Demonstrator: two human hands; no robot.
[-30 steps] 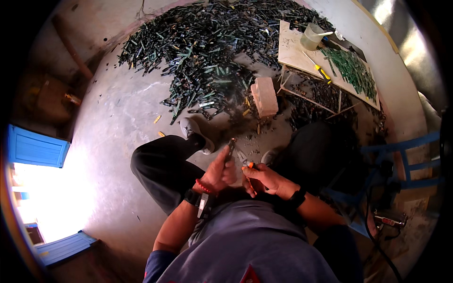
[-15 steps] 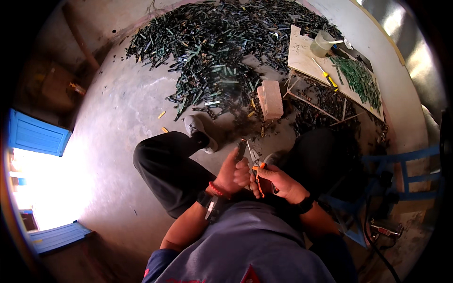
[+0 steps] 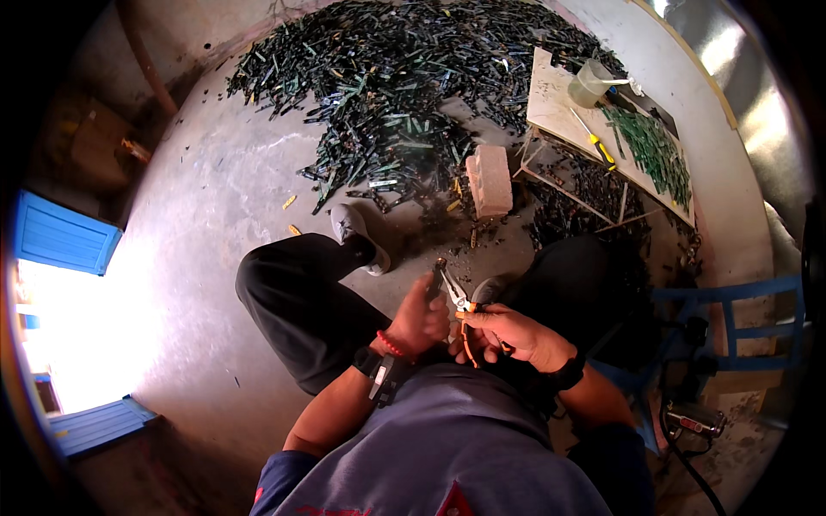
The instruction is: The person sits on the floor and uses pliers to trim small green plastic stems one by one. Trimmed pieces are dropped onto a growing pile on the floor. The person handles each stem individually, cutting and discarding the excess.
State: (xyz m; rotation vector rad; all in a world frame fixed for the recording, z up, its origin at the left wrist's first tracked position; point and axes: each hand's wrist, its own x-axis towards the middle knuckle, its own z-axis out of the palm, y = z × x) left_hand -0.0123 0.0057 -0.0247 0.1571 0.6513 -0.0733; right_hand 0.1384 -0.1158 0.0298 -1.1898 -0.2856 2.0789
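Note:
My left hand (image 3: 420, 320) is closed around a short dark strip (image 3: 437, 279), whose upper end sticks out above the thumb. That end looks brownish and rough; its kind is too small to make out. In my right hand (image 3: 514, 335) is a pair of pliers (image 3: 460, 297) with orange and black handles. The pliers' metal jaws point up and to the left, close beside the dark strip; whether they touch it I cannot tell. Both hands are in front of my lap, between my bent knees.
A large heap of dark, narrow strips (image 3: 387, 95) covers the floor ahead. Near it stands a reddish brick (image 3: 490, 181). On a low board table (image 3: 555, 107) at right are a plastic cup (image 3: 589, 83), a yellow screwdriver (image 3: 602, 153) and green strips (image 3: 650, 146). A blue chair (image 3: 744, 327) stands at right.
The pliers' handles have spread wider in my right hand, and its fingers have loosened. My left hand still grips the dark strip. The whole view has shifted slightly.

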